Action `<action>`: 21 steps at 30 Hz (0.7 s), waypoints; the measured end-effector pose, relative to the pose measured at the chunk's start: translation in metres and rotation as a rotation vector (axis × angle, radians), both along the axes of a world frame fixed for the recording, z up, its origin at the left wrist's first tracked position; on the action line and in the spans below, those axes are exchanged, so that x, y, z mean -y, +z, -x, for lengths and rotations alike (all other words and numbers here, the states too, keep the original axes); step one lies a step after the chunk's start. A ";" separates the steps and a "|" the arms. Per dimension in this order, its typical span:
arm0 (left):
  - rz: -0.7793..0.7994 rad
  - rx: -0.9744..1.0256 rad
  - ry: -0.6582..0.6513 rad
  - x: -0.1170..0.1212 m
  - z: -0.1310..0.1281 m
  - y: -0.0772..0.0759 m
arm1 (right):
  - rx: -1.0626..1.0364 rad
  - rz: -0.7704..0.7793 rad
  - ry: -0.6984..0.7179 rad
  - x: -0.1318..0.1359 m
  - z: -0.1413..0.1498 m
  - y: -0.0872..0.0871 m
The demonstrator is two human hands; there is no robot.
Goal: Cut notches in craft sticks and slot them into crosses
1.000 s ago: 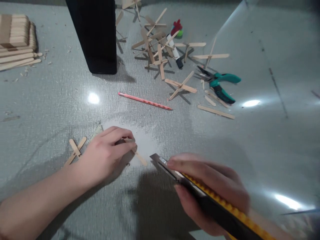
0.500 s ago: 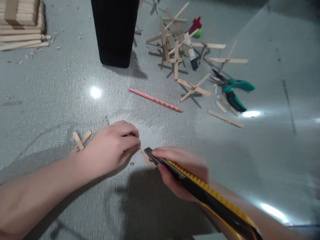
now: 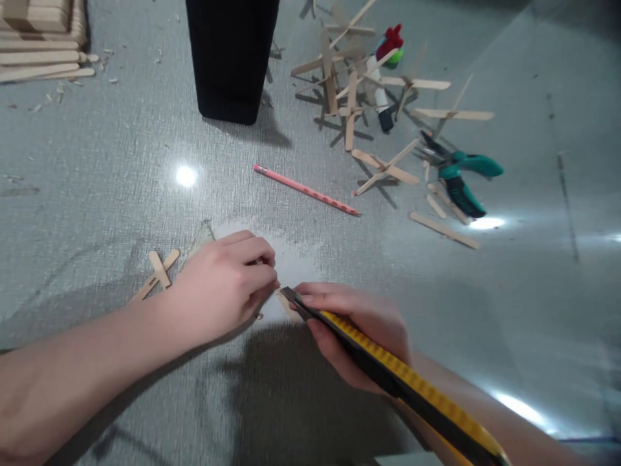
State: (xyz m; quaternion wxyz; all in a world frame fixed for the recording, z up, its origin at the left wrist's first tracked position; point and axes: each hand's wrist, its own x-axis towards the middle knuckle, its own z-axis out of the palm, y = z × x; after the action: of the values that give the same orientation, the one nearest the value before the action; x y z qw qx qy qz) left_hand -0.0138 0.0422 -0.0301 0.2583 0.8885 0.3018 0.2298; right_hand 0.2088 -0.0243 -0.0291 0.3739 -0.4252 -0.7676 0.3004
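My right hand [image 3: 359, 330] is closed round a yellow and black utility knife [image 3: 407, 378], its blade pointing left toward my other hand. Under the blade tip lies a popsicle stick [image 3: 289, 307], partly covered by the knife and fingers. My left hand [image 3: 237, 275] presses down with bent fingers at the stick's upper left end; its fingertips are pinched there. White dust [image 3: 301, 259] spreads on the table around both hands. Beside my left wrist rest crossed popsicle sticks [image 3: 160, 270].
A pink pencil [image 3: 308, 191] lies beyond my hands. Behind it stands a black container [image 3: 230, 65]. Several crossed stick pieces [image 3: 385, 169] and green-handled pliers [image 3: 460, 175] are at right. Bundled sticks [image 3: 39, 32] sit at the far left.
The view has shifted slightly, so the table things sit a little further right and higher. Both hands keep their hold, and the blade stays near the left fingertips.
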 end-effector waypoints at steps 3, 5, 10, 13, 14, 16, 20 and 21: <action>-0.039 -0.030 -0.028 0.003 0.000 0.001 | 0.018 -0.012 0.025 -0.001 0.003 0.001; -0.056 -0.061 -0.042 0.005 0.000 0.002 | 0.030 -0.017 0.026 0.000 0.003 0.000; -0.082 -0.105 -0.053 0.005 0.000 0.003 | 0.032 -0.032 0.042 0.002 0.002 -0.002; -0.111 -0.115 -0.041 0.004 0.000 0.002 | 0.029 -0.030 0.040 0.002 0.002 -0.002; -0.122 -0.114 -0.038 0.004 0.000 0.002 | 0.026 -0.029 0.044 0.002 0.001 -0.001; -0.133 -0.109 -0.034 0.004 0.001 0.001 | 0.027 -0.024 0.060 0.001 0.001 -0.001; -0.133 -0.100 -0.044 0.004 0.000 0.000 | 0.030 -0.012 0.074 0.002 0.000 -0.001; -0.136 -0.097 -0.045 0.003 0.000 0.000 | 0.038 -0.004 0.070 0.003 0.000 -0.002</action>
State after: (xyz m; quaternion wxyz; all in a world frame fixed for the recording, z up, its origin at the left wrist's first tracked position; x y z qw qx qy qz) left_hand -0.0141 0.0387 -0.0298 0.1876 0.9206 0.2777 0.2006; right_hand 0.2085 -0.0268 -0.0306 0.3495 -0.4031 -0.7895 0.3034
